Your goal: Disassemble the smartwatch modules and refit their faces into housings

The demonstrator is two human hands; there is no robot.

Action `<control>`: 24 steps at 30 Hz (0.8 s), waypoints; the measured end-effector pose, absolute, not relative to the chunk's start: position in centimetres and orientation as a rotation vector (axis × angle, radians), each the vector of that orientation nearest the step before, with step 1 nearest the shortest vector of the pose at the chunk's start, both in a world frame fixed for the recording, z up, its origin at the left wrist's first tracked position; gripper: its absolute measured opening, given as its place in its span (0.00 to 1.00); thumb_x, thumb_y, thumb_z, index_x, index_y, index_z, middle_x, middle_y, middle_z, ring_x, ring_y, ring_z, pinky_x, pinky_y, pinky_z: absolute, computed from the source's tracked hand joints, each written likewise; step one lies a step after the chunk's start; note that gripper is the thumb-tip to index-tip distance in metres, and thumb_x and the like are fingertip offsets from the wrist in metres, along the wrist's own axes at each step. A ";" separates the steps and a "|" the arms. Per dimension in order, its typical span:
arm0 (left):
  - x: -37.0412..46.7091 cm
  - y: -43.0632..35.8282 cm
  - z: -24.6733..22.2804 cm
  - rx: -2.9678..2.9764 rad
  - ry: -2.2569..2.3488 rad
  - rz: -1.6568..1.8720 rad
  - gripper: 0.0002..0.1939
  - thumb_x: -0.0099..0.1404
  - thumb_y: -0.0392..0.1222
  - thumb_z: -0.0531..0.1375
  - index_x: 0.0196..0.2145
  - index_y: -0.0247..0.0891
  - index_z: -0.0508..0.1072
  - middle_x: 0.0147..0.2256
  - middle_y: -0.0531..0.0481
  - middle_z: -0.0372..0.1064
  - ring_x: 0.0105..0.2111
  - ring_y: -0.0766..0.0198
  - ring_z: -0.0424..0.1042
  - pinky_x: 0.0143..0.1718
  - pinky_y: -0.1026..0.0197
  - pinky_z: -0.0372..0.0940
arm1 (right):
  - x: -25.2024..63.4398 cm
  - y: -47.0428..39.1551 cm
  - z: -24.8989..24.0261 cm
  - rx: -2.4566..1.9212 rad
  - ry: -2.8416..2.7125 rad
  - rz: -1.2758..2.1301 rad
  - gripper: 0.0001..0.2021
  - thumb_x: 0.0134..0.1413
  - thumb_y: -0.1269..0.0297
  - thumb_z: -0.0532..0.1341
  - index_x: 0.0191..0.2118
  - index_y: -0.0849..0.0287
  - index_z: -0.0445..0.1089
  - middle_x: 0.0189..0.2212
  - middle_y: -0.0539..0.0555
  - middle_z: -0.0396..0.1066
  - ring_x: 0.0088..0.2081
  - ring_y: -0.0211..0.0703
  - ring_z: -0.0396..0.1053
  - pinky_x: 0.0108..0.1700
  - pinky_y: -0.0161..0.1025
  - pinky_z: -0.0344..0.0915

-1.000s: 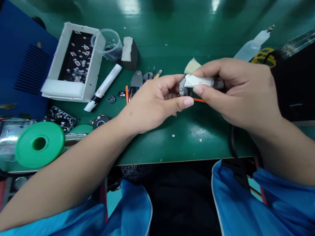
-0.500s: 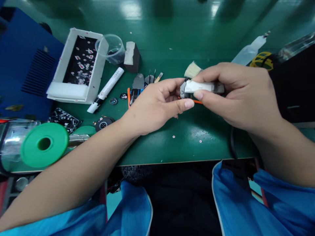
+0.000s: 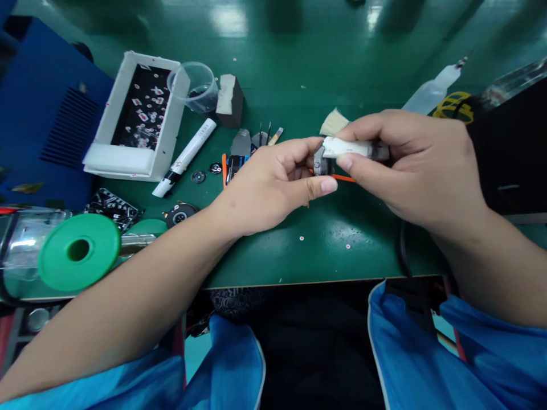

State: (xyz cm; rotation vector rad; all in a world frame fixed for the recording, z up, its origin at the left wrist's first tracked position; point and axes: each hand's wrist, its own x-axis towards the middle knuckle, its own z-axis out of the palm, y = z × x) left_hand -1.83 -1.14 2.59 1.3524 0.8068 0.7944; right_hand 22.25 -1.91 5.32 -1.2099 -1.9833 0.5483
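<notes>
The left hand [image 3: 267, 191] pinches a grey part [image 3: 319, 163]; the right hand [image 3: 421, 162] pinches a white tool [image 3: 348, 148] at the part's 2 o'clock. Brush bristles [image 3: 334, 123] show at 1 o'clock.

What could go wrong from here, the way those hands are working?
The left hand holds the small grey part in its fingers, so it might slip if the right hand pushes the white piece hard against it. The left forearm passes close to the green spool in this view and could nudge it.
</notes>
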 end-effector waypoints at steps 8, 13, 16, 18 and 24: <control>-1.9 -1.3 2.7 1.352 0.848 0.812 0.23 0.66 0.61 0.86 0.44 0.44 0.86 0.33 0.50 0.76 0.40 0.55 0.80 0.39 0.56 0.78 | 22.2 -2.0 5.4 -1.183 -2.023 0.556 0.05 0.70 0.58 0.75 0.46 0.48 0.89 0.43 0.54 0.89 0.45 0.54 0.86 0.49 0.49 0.86; -1.8 -1.4 2.8 1.337 0.824 0.783 0.22 0.66 0.60 0.86 0.45 0.45 0.86 0.34 0.50 0.77 0.43 0.53 0.81 0.40 0.55 0.78 | 22.2 -2.1 5.6 -1.192 -2.010 0.554 0.03 0.72 0.60 0.73 0.44 0.48 0.88 0.43 0.54 0.88 0.46 0.56 0.87 0.53 0.53 0.85; -1.8 -1.3 2.8 1.326 0.834 0.793 0.22 0.66 0.57 0.86 0.44 0.44 0.85 0.35 0.50 0.76 0.44 0.52 0.81 0.42 0.54 0.78 | 22.3 -2.0 5.5 -1.123 -2.040 0.577 0.03 0.69 0.60 0.74 0.45 0.48 0.89 0.43 0.54 0.88 0.45 0.55 0.86 0.49 0.51 0.85; -1.8 -1.3 2.8 1.320 0.838 0.793 0.21 0.66 0.55 0.86 0.44 0.44 0.85 0.34 0.50 0.75 0.45 0.51 0.82 0.43 0.54 0.78 | 22.3 -2.0 5.4 -1.137 -2.018 0.559 0.03 0.69 0.60 0.75 0.45 0.48 0.89 0.42 0.55 0.88 0.45 0.55 0.86 0.50 0.52 0.85; -1.7 -1.4 2.9 1.306 0.837 0.793 0.20 0.66 0.53 0.86 0.43 0.43 0.85 0.33 0.50 0.73 0.43 0.52 0.81 0.42 0.54 0.78 | 22.3 -2.1 5.5 -1.161 -2.030 0.527 0.04 0.69 0.59 0.73 0.45 0.47 0.89 0.43 0.54 0.89 0.45 0.56 0.86 0.51 0.53 0.86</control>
